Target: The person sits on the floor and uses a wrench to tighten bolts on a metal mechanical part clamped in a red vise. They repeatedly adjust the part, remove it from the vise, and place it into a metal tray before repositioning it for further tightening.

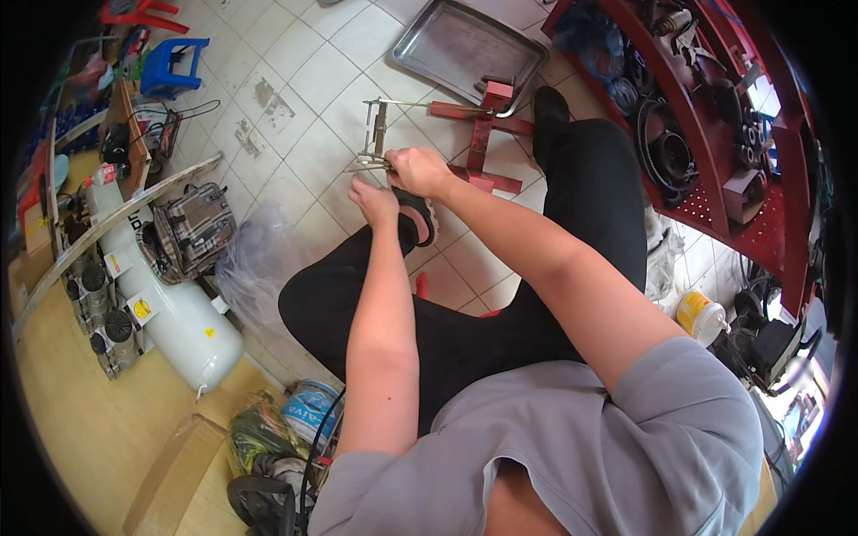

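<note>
Right hand (417,170): fingers curled closed, gripping the near end of a thin metal frame (381,129). Left hand (374,198): just nearer the wearer's body, fingers bent, with its fingertips at the same end of the frame; whether they grip it or only touch it cannot be told. The frame lies just to the left of a red metal stand (479,147), which serves as the landmark below; a slender rod (427,104) runs from the frame's far end towards the stand.

Around the stand: a shoe (551,105) is close on its right, at the foot of one black trouser leg (601,170); the other shoe (413,203) is to its lower left, below the hands. Just beyond the stand, a grey metal tray (469,52) rests on the tiled floor (308,107).

Farther out: to the right of the stand, a red shelf (706,214) carries dark round parts, and a white and yellow tub (700,317) is on the floor to the lower right. Well to the left of the stand and beyond it is a blue stool (172,69). To its lower left are a clear plastic bag (264,255), a checked bag (195,230) and a white tank (179,317).
</note>
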Demonstrator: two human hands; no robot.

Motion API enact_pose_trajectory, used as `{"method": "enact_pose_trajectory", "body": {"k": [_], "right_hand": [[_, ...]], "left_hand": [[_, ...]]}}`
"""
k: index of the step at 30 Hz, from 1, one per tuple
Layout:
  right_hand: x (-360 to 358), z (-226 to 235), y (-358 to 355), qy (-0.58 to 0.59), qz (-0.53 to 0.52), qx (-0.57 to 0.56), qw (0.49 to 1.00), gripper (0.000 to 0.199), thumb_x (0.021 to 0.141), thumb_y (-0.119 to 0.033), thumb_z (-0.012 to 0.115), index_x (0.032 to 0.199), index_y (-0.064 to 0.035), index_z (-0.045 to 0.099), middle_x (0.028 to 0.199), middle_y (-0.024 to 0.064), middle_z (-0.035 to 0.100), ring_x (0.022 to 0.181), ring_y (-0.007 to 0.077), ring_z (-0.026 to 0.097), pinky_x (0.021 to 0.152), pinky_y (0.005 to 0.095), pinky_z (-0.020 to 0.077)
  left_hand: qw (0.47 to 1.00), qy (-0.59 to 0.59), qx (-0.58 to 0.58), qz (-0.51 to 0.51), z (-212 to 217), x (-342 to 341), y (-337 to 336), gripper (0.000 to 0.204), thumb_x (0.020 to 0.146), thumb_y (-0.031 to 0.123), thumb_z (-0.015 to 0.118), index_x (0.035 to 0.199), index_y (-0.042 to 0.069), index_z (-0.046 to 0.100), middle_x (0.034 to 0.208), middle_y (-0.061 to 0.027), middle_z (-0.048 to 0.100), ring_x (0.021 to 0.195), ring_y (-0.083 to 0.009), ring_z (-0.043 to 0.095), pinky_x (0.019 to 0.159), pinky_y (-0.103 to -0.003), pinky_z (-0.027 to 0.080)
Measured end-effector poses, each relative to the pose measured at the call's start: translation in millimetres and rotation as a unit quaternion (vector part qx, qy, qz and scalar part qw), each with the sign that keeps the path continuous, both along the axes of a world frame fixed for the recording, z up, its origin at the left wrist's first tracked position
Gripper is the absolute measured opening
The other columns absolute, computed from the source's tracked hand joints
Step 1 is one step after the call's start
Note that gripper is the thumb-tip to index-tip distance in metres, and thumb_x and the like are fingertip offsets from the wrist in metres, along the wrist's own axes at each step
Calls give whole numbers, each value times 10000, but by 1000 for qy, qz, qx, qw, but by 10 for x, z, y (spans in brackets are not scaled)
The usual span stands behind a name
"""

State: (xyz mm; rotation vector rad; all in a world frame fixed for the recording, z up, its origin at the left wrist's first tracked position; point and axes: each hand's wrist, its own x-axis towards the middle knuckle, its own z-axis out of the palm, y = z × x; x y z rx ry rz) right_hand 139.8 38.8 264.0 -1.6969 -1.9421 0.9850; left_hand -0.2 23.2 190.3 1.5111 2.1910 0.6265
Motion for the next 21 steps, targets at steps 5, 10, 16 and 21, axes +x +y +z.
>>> {"method": "enact_pose_trajectory", "body": {"k": [5,10,16,21], "right_hand": [[-33,-25,21,-4,4,3,1000,203,752,-217,590,853,-41,603,812,175,646,773,353,618,704,442,487],[-52,4,16,-2,-5,2,1000,206,740,-222,585,838,-43,611,797,162,647,757,338,623,693,432,494],[-107,-36,19,-28,-2,27,999,274,764,-291,614,887,-47,603,822,157,657,770,330,644,697,424,518],[-79,20,27,-53,-5,2,999,273,752,-286,630,880,-46,603,816,152,660,764,323,648,691,418,521]], "left_hand": [[988,75,121,-60,291,241,-11,489,771,83,644,1191,-38,425,1133,-212,543,1107,-393,482,923,-448,392],[989,-149,-10,-24,171,284,-96,473,828,151,619,1222,24,391,1099,-141,556,1084,-283,523,916,-366,417],[800,-594,-14,81,-81,609,-311,298,987,334,333,1180,130,435,1041,2,535,995,-111,537,823,-289,438],[773,-614,-63,148,91,738,-447,323,965,368,388,1174,128,443,1060,-1,528,940,-98,530,761,-286,439]]}}
